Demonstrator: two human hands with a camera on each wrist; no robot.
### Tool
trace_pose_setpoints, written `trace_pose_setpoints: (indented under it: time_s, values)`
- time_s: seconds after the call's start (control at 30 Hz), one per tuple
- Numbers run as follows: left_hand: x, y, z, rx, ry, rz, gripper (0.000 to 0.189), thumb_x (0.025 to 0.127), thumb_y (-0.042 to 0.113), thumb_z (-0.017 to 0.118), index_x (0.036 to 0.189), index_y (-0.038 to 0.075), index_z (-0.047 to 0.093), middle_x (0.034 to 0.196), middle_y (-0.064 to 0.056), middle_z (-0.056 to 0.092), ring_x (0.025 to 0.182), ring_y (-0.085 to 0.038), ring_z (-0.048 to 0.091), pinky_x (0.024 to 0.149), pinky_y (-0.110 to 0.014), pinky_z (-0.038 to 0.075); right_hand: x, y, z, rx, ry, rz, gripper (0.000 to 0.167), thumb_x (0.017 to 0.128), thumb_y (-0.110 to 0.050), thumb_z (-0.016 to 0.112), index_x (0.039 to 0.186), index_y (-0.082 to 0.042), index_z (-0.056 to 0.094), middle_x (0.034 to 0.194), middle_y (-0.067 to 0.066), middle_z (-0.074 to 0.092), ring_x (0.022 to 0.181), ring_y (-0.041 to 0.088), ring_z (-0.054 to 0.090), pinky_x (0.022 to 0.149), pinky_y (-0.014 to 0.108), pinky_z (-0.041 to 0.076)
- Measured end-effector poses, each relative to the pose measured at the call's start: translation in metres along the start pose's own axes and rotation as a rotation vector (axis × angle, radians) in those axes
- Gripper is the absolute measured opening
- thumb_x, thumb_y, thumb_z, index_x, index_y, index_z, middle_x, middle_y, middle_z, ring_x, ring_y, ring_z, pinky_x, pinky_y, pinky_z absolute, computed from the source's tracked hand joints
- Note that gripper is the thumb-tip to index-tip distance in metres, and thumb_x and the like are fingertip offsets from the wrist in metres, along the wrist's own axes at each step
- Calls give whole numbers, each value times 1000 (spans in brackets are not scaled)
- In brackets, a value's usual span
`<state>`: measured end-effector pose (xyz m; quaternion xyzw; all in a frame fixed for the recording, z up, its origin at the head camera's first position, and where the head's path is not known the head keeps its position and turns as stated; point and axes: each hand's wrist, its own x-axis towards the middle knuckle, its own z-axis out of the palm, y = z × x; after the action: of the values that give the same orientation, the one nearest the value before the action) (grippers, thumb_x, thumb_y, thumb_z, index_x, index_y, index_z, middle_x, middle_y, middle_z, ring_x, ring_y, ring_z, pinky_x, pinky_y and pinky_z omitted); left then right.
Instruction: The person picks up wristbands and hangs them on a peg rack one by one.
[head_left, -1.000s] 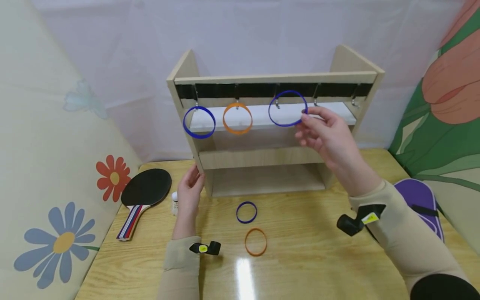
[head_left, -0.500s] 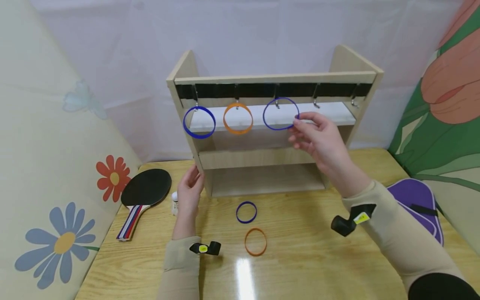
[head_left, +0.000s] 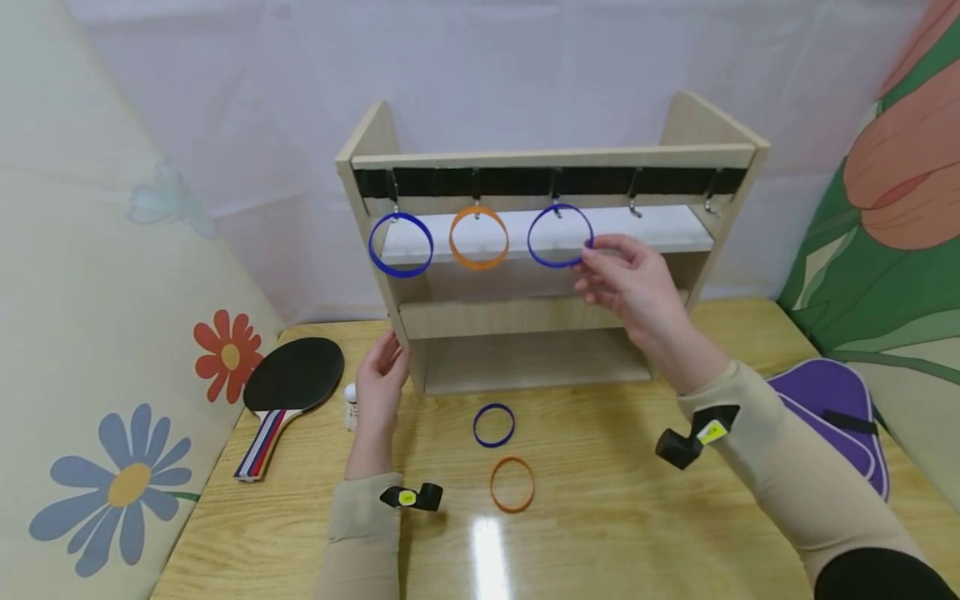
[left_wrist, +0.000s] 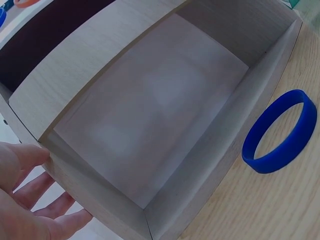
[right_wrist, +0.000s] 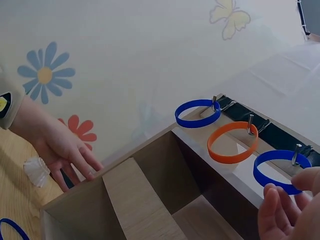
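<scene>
My right hand (head_left: 630,283) pinches a blue silicone wristband (head_left: 553,265) by its right side, between thumb and fingertips. The band's top is at the third hook from the left, and in the right wrist view this hook (right_wrist: 296,155) reaches inside the loop. A blue wristband (head_left: 401,272) hangs on the first hook and an orange wristband (head_left: 477,264) on the second. My left hand (head_left: 381,379) rests against the left side of the wooden shelf (head_left: 525,318), thumb at its front edge, fingers extended along the outside.
Bare hooks (head_left: 634,208) stand farther right on the black strip. Another blue wristband (left_wrist: 285,160) and an orange one (head_left: 512,509) lie on the table before the shelf. A table tennis bat (head_left: 294,375) and a ridged white shuttlecock-like object (right_wrist: 36,171) lie left, a purple case (head_left: 828,392) right.
My right hand has moved left and down with the blue wristband, bringing its top from above the third hook's tip down to it. The left hand stays in place.
</scene>
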<state>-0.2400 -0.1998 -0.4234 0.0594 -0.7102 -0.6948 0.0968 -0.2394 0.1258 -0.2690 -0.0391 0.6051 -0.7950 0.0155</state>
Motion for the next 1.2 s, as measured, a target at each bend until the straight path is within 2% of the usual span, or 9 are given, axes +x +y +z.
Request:
trace_pose_setpoints:
  time_s: [0.23,0.77,0.97,1.2]
  values:
    - [-2,3,1,-14,1,-1,50,102,14,53,151,13,42,153,-9,45,139,-23,44,113,-41,42,4,5,0,-6,-8,14,16,95,-8,66,110,-9,61,81,1,74,67,11,67,59,21,56]
    - [0,0,0,1,1,6,50,102,14,53,151,14,42,153,-8,45,139,-22,44,112,-40,43,5,8,1,-42,-4,27,19,96,-9,65,114,-10,60,86,0,74,69,11,68,61,21,57]
    - [-2,-1,1,-5,18,31,50,101,15,56,150,13,44,152,-12,46,139,-27,45,109,-39,46,5,10,0,-49,6,36,23,95,-11,66,118,-10,60,88,0,74,70,11,68,60,21,56]
    - [-2,2,1,-17,-9,20,50,103,14,53,151,12,41,154,-11,44,140,-25,43,113,-42,42,2,15,-5,-54,21,39,28,94,-13,68,121,-7,62,91,3,73,71,12,67,61,22,56]
